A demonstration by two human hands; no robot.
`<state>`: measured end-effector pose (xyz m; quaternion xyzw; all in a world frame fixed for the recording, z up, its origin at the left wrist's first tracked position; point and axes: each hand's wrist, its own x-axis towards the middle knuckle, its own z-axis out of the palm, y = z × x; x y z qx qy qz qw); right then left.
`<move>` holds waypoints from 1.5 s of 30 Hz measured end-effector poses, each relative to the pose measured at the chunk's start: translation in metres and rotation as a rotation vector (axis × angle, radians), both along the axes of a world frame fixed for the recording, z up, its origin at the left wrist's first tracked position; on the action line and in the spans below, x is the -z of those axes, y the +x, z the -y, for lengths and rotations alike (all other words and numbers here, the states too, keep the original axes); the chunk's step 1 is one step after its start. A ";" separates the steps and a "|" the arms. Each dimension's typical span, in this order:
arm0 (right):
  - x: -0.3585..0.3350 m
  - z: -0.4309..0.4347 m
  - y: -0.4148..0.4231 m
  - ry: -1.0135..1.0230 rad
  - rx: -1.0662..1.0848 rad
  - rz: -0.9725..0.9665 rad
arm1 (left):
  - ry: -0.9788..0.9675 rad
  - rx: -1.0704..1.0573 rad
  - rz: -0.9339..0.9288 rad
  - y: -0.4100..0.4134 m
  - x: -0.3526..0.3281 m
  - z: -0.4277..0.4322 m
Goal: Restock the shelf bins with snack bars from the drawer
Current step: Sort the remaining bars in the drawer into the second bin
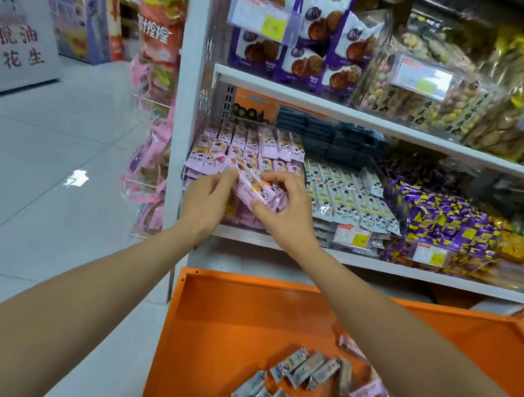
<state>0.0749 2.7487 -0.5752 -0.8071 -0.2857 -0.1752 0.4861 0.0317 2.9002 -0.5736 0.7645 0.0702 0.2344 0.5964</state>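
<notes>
Pink snack bars: a small bundle, held between both hands, right above the front edge of the pink bin. Bundle tilts, left end higher.

Left hand: fingers curled, pinching the bundle's left end. Right hand: thumb on top, fingers curled under the right end, gripping it. The two hands are close together, with the bars bridging them.

The pink bin sits at the left end of the lower shelf, packed with the same pink wrappers in rows, standing at the back and lying flat at the front.

Just right of it: a bin of white-and-green bars, price tag on its front. Further right: purple-and-yellow wrapped sweets. Behind those bins: dark blue packs, stacked.

Upper shelf: purple waffle-cookie bags, then clear bags of small biscuits.

Below the arms: orange drawer, pulled out. Loose bars lie at its near end, grey-white ones in the middle, pink ones to the right, partly hidden by the right forearm.

Tiled floor to the left.
</notes>
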 end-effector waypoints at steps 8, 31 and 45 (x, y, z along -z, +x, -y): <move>0.010 0.003 -0.008 0.046 0.001 -0.079 | 0.249 -0.102 0.072 0.003 0.020 -0.013; -0.032 -0.080 0.088 -0.238 0.455 0.016 | 1.056 -0.136 0.207 0.058 0.036 -0.063; -0.038 -0.046 0.104 -0.527 0.008 0.152 | 1.030 -0.170 0.256 0.066 0.047 -0.062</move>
